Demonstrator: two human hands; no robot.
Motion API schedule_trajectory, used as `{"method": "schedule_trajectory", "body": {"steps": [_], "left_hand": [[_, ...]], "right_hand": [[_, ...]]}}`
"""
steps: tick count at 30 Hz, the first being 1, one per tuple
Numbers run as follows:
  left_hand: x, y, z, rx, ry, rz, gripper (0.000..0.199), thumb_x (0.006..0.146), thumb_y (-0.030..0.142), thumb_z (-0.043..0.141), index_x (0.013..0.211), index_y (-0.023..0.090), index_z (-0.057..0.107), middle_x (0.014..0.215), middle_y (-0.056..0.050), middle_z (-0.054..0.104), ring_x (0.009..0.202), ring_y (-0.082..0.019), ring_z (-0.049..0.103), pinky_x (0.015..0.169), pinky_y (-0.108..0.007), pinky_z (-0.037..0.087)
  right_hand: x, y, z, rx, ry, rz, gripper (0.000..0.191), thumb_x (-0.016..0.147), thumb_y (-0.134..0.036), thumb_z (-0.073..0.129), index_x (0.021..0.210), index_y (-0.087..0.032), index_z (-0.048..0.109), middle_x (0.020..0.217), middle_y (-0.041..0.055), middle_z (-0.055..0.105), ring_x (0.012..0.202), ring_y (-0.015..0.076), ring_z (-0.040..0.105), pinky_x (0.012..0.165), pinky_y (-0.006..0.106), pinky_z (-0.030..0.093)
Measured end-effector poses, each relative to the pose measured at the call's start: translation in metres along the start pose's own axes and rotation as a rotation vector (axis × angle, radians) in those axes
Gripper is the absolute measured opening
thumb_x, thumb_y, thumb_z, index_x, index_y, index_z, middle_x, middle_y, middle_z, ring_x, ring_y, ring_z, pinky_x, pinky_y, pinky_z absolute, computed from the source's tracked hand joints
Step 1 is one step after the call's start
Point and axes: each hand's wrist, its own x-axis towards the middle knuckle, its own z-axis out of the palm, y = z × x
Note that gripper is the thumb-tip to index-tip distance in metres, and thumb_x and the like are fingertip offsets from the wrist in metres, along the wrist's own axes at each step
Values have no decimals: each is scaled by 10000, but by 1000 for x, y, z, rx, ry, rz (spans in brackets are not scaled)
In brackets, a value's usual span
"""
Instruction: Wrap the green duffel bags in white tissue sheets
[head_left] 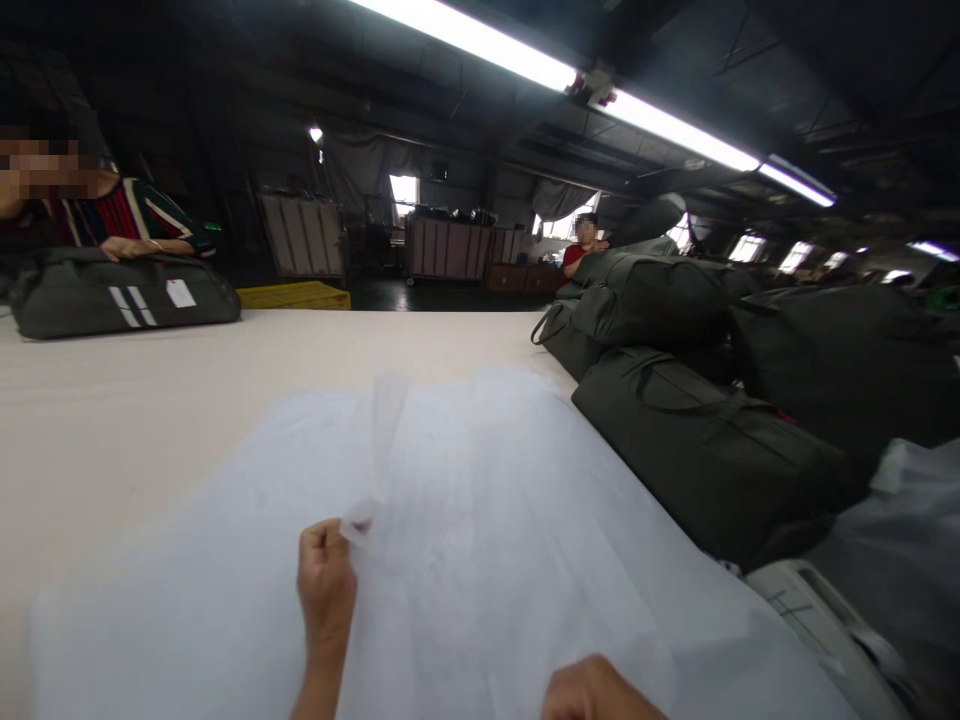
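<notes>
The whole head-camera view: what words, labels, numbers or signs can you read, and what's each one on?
"H", or a mark much like it: on the pale object at lower right.
White tag on the dark bag at left: too small and blurred to read.
Red spot by the bags at right: too small to read, if it is a label.
White sheet: no readable print.

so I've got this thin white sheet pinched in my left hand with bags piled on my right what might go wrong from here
The white sheet looks thin and see-through where your left hand pinches it, so a hard tug might tear it.
Its right edge runs close along the nearest dark duffel bag, so it could snag there.
The upper duffel bag rests on others, so a knock might slide it onto the sheet.
</notes>
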Motion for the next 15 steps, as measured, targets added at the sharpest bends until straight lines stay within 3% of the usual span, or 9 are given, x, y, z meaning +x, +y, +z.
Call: {"method": "schedule_trajectory", "body": {"steps": [1, 3, 5, 6, 8, 10, 12, 15], "left_hand": [[-5, -1, 2, 55, -43, 56, 374, 790, 590, 495, 808, 218, 537, 755, -12, 629, 756, -210, 601, 696, -330, 501], [-15, -7, 10, 223, -172, 206, 323, 849, 534, 442, 838, 226, 538, 793, -25, 645, 775, -220, 606, 716, -343, 489], [-25, -15, 18, 417, -313, 372, 290, 908, 449, 398, 882, 215, 567, 809, -46, 660, 791, -230, 614, 757, -365, 481], [-30, -20, 21, 505, -379, 459, 283, 926, 403, 394, 930, 199, 590, 838, -60, 672, 818, -234, 620, 798, -378, 476], [-37, -25, 26, 677, -505, 625, 294, 931, 353, 445, 1079, 160, 610, 923, -88, 688, 901, -247, 624, 886, -408, 454], [-41, -25, 28, 852, -599, 727, 398, 894, 346, 556, 1242, 152, 569, 1001, -101, 686, 975, -273, 612, 927, -438, 437], [-40, -19, 28, 1006, -677, 761, 510, 864, 321, 616, 1341, 174, 511, 1016, -100, 685, 998, -293, 604, 911, -449, 443], [-32, -4, 26, 1164, -832, 698, 528, 909, 210, 520, 1427, 179, 417, 982, -110, 706, 962, -288, 638, 876, -439, 461]], "right_hand": [[10, -2, 0, -24, 62, -12, 322, 895, -461, 554, 708, -245, 703, 727, 4, 687, 672, 147, 647, 608, 226, 506], [38, -2, -4, -120, 221, -58, 341, 954, -459, 457, 996, -248, 722, 1066, 53, 707, 1001, 206, 653, 893, 327, 516], [69, 5, -4, -270, 281, -158, 446, 964, -445, 444, 1342, -234, 551, 1436, 83, 494, 1342, 264, 425, 1139, 475, 315], [82, 9, -1, -344, 250, -205, 529, 958, -441, 459, 1442, -229, 430, 1525, 78, 368, 1423, 274, 291, 1182, 519, 210], [102, 18, 12, -430, 127, -248, 628, 956, -442, 466, 1514, -233, 269, 1581, 55, 229, 1471, 266, 142, 1204, 544, 98], [111, 24, 28, -442, 64, -232, 647, 965, -467, 443, 1527, -241, 213, 1588, 39, 191, 1476, 255, 111, 1211, 534, 73], [111, 28, 40, -430, 73, -193, 650, 974, -482, 418, 1531, -240, 188, 1588, 33, 175, 1475, 263, 110, 1211, 537, 65], [104, 32, 53, -423, 118, -146, 658, 973, -458, 427, 1535, -257, 151, 1586, 20, 160, 1471, 288, 121, 1203, 559, 88]]}}
